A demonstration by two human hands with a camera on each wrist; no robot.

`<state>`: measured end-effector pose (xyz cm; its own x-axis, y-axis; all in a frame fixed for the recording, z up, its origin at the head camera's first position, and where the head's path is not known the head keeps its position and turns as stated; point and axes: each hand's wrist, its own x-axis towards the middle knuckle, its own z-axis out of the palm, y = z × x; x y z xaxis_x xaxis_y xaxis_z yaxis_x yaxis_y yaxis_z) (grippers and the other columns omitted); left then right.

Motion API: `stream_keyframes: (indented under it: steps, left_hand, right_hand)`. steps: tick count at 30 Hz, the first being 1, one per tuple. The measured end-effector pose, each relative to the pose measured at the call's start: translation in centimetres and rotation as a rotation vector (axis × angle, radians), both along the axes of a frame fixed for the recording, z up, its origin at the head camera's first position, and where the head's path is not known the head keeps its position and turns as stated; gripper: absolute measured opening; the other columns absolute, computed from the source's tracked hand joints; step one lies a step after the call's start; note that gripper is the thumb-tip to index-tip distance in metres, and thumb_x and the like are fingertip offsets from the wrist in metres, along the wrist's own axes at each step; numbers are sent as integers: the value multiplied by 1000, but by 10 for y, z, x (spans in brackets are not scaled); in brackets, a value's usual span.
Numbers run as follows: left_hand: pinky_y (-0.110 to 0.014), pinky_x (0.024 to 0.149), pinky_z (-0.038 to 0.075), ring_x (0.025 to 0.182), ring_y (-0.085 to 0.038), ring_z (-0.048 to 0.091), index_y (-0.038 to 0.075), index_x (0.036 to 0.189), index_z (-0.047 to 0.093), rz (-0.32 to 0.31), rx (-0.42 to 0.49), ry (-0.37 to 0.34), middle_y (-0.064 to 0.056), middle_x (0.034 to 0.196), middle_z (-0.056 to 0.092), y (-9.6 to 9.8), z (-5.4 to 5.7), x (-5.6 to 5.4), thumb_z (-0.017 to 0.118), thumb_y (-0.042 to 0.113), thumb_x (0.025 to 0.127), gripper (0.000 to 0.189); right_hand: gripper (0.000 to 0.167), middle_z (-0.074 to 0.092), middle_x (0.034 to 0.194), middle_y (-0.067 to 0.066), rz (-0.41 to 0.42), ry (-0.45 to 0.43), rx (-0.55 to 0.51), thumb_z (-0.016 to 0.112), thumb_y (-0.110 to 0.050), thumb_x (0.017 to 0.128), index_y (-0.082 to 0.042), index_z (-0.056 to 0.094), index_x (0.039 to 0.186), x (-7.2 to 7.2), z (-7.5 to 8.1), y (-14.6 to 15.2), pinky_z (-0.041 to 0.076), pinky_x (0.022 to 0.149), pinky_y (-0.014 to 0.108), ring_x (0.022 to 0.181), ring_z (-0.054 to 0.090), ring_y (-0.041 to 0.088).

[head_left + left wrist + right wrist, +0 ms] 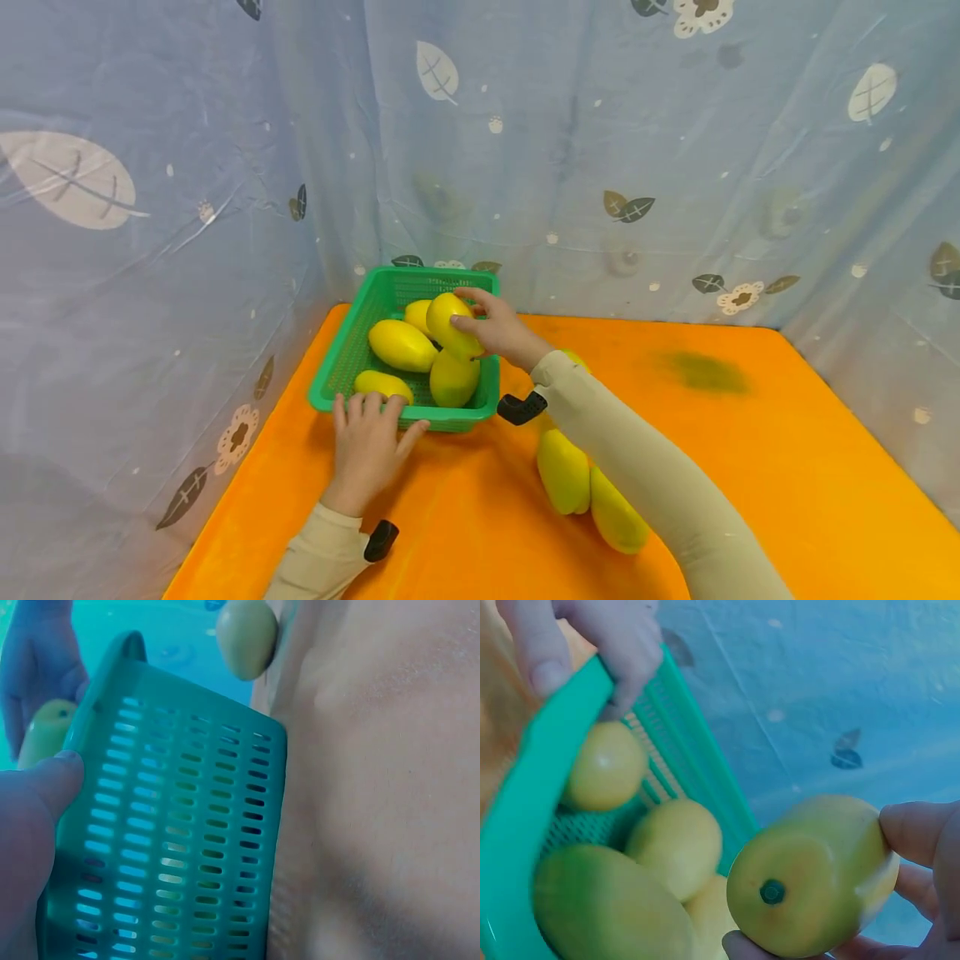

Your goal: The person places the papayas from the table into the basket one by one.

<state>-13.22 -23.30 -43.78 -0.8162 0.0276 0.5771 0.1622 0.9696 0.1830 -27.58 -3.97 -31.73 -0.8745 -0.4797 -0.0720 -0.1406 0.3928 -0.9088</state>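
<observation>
My right hand [501, 329] holds a yellow mango [448, 323] above the right side of a green plastic basket [457, 414]. In the right wrist view, fingers and thumb wrap the sides of this mango, and its dark stem spot faces the camera. Several other mangoes lie inside the basket, among them a yellow one [401, 346] and a greener one [453, 379]. My left hand [366, 450] grips the basket's near rim, fingers over the edge and thumb on the outer wall, as the left wrist view shows with the slotted side [176, 832].
On the orange cloth [750, 467], right of the basket, lie more mangoes, including one [562, 471] beside another [618, 512]; my right forearm partly covers the group. A patterned blue-grey curtain [525, 167] hangs behind and along both sides, close to the basket's back.
</observation>
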Motion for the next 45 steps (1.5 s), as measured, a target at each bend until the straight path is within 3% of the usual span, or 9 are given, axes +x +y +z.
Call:
stream_keyframes:
  steps: [8,13,16,20,24,30,36,45]
  left_hand:
    - [-73,109,32,105,-48,55,6,107,69,-3,-9,28,-20,98,63,3,0,-2,79,46,85,47]
    - [-73,108,33,103,-47,56,6,105,69,-2,-25,54,-20,97,62,2,-1,-2,79,47,85,47]
    - [-73,108,33,102,-47,56,6,105,68,1,-32,66,-20,96,62,1,-2,-2,78,48,85,47]
    - [-73,107,33,102,-47,56,6,106,69,0,-33,68,-20,96,62,1,-3,-2,78,47,85,47]
    - [-73,107,33,103,-47,56,6,108,70,-2,-33,64,-19,97,63,2,-3,-1,78,47,85,48]
    - [-74,108,33,104,-47,56,7,108,70,0,-28,65,-19,96,63,2,-2,-1,79,46,85,47]
    - [-74,109,31,106,-47,56,6,111,70,-3,-13,35,-20,99,63,3,-2,-1,79,46,86,48]
    - [-74,110,28,108,-48,54,6,113,69,-13,17,3,-21,102,63,1,-1,0,78,44,87,47]
  right_hand:
    - [58,42,157,17,57,-9,30,61,-32,104,-26,39,157,8,-21,-22,63,75,39,124,60,34]
    - [57,44,155,19,64,7,68,61,-31,104,-24,41,157,14,-31,-35,63,74,41,120,62,35]
    - [55,46,156,16,69,72,133,60,-31,104,-24,43,156,19,-37,-42,60,90,46,128,58,36]
    - [52,47,158,9,79,167,205,60,-31,104,-23,46,154,24,-44,-48,45,112,53,143,47,35]
    - [48,46,159,8,101,209,219,60,-27,104,-19,50,151,27,-48,-52,41,117,53,147,44,33]
    - [44,52,155,10,113,254,239,61,-22,104,-16,56,147,32,-49,-55,46,113,51,141,50,33]
    - [45,53,154,10,78,221,217,61,-23,103,-18,55,147,32,-46,-46,53,103,48,128,60,35]
    - [48,43,159,13,40,165,106,59,-22,104,-19,49,151,23,-24,-1,57,95,43,128,61,35]
